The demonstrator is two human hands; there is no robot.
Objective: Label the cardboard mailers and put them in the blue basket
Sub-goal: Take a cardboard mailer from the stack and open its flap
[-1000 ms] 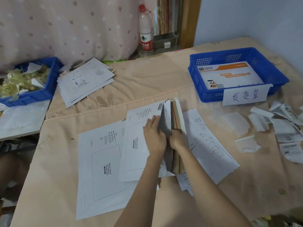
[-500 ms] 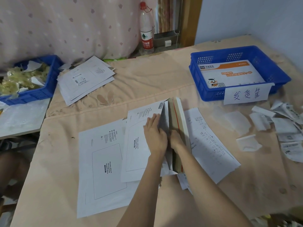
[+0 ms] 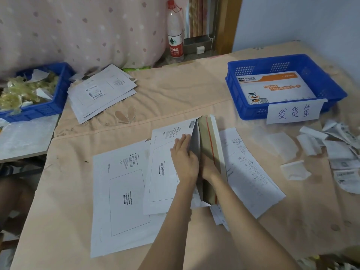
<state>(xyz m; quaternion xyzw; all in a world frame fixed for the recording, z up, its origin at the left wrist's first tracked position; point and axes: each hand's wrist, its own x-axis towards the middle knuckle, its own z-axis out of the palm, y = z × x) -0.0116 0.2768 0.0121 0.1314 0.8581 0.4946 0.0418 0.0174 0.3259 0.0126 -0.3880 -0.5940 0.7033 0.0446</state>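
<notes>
A white cardboard mailer [image 3: 163, 172] lies in the middle of the table. Its flap [image 3: 209, 133] stands upright, showing a brown inner face with a red strip. My left hand [image 3: 185, 160] presses flat on the mailer just left of the fold, fingers straight. My right hand [image 3: 209, 166] lies edge-on in the fold against the flap's inner face, its fingers partly hidden. A second white mailer [image 3: 120, 191] lies flat to the left, partly under the first. The blue basket [image 3: 288, 59] with a handwritten paper tag stands at the back right and holds an orange-and-white mailer [image 3: 272, 88].
A printed sheet [image 3: 249, 172] lies right of the flap. Torn label backings [image 3: 335, 152] litter the right side. A pile of white mailers [image 3: 101, 90] sits at the back left beside another blue basket [image 3: 48, 110] of scraps. A water bottle [image 3: 175, 36] stands behind the table.
</notes>
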